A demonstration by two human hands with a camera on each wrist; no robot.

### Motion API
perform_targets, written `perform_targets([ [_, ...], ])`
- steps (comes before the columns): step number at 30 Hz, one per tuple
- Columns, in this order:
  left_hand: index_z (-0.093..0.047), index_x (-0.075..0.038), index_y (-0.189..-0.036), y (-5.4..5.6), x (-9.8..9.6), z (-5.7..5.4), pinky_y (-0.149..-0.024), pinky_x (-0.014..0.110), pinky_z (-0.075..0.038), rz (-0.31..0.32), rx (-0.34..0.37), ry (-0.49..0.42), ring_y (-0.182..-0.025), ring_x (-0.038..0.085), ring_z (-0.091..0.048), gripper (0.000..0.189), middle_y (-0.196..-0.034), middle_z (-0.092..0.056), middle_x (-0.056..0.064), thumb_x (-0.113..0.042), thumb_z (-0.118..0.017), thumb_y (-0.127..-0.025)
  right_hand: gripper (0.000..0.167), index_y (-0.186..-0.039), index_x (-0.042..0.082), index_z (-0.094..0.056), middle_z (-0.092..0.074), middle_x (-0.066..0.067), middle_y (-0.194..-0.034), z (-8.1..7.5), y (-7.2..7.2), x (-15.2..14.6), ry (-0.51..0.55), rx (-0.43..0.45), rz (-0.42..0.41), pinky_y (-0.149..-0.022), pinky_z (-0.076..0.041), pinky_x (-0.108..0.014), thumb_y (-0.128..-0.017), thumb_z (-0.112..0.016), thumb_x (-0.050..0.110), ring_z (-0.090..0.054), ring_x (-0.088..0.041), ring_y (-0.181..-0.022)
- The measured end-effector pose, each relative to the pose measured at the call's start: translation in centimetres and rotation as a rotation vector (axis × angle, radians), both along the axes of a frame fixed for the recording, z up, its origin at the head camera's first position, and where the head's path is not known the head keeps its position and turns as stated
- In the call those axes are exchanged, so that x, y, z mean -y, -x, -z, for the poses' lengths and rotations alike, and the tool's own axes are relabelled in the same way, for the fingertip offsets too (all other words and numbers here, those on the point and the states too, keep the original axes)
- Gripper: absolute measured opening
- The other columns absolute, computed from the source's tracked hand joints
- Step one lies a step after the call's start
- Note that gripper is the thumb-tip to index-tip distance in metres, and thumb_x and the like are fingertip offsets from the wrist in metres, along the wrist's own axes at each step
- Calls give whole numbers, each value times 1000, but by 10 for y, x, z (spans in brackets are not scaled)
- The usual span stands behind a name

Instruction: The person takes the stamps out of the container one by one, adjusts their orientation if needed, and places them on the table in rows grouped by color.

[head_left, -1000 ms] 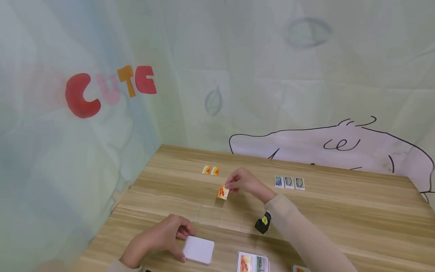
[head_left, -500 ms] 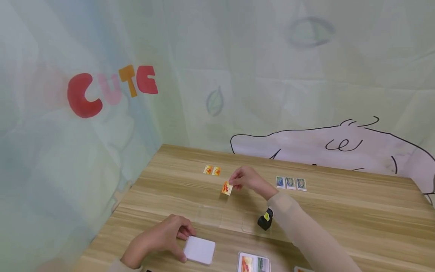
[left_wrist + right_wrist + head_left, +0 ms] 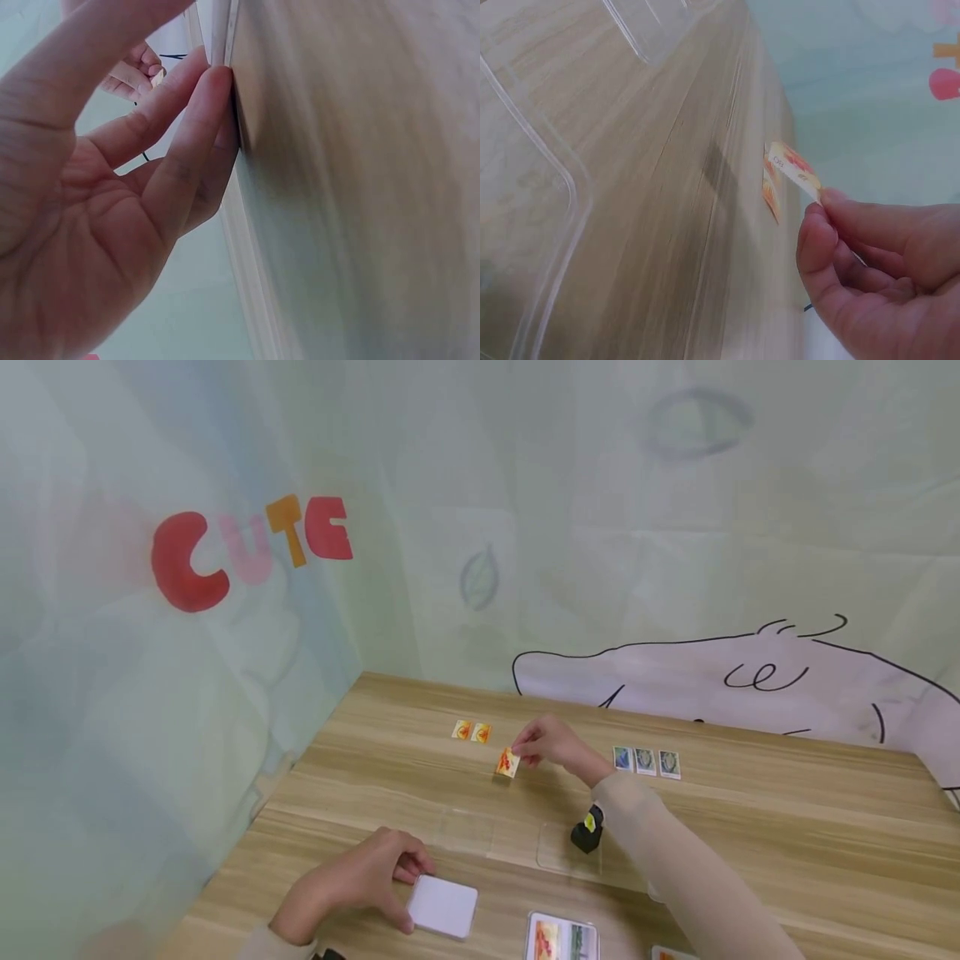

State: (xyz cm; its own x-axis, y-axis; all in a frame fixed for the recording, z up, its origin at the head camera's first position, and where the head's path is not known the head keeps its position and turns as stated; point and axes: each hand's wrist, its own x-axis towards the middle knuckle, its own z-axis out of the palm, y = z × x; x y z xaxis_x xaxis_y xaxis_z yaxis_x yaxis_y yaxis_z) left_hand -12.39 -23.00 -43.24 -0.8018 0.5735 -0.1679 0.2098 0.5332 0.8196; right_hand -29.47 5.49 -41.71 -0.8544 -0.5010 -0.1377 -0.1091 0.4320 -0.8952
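My right hand (image 3: 527,757) pinches a small orange card (image 3: 507,762) by one corner, just above the wooden table (image 3: 750,827). The card hangs tilted, a little right of and nearer than two orange cards (image 3: 472,732) that lie side by side. In the right wrist view the held card (image 3: 791,169) sticks out from thumb and forefinger (image 3: 821,217), with an orange card (image 3: 770,191) lying beyond it. My left hand (image 3: 375,881) grips a white card stack (image 3: 444,906) at the near left, thumb on its near edge and fingers (image 3: 191,127) against its far edge.
Three blue-green cards (image 3: 647,762) lie in a row to the right. Two clear plastic lids (image 3: 465,832) (image 3: 558,853) lie mid-table. A clear box with picture cards (image 3: 561,939) sits at the near edge. Cloth walls close the left and back sides.
My right hand has carried the orange card farther away and slightly right, toward the two orange cards. The left hand has stayed on the white stack.
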Motion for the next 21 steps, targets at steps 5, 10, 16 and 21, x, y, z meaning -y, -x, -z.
perform_targets([
  [5,-67,-1,-101,1,0,-1,-78,26,-56,4,-1,3,-87,9,-63,53,-98,-66,3,-3,-95,-56,9,-93,-12,-69,-67,-16,-78,2,6,0,23,-2,6,-65,-57,-33,-92,-66,-4,-58,-13,-61],
  [10,-68,-1,-101,0,0,-1,-79,26,-56,-1,-3,8,-87,10,-64,53,-100,-67,5,-5,-95,-56,9,-93,-14,-68,-66,-14,-75,6,14,1,42,-2,26,-62,-55,-30,-92,-65,-6,-57,-12,-60],
  [16,-68,-1,-101,-1,1,-1,-79,27,-56,-12,15,2,-88,11,-64,53,-100,-68,6,-3,-95,-56,10,-95,-11,-69,-67,-11,-78,10,24,2,3,22,54,-65,-54,-29,-93,-66,-1,-57,-12,-64],
  [21,-67,0,-102,1,0,-1,-79,27,-56,-4,14,-12,-88,11,-65,53,-100,-68,6,-3,-95,-56,12,-98,-12,-68,-66,-13,-82,11,28,0,13,36,59,-68,-53,-32,-94,-64,-2,-56,-13,-66],
])
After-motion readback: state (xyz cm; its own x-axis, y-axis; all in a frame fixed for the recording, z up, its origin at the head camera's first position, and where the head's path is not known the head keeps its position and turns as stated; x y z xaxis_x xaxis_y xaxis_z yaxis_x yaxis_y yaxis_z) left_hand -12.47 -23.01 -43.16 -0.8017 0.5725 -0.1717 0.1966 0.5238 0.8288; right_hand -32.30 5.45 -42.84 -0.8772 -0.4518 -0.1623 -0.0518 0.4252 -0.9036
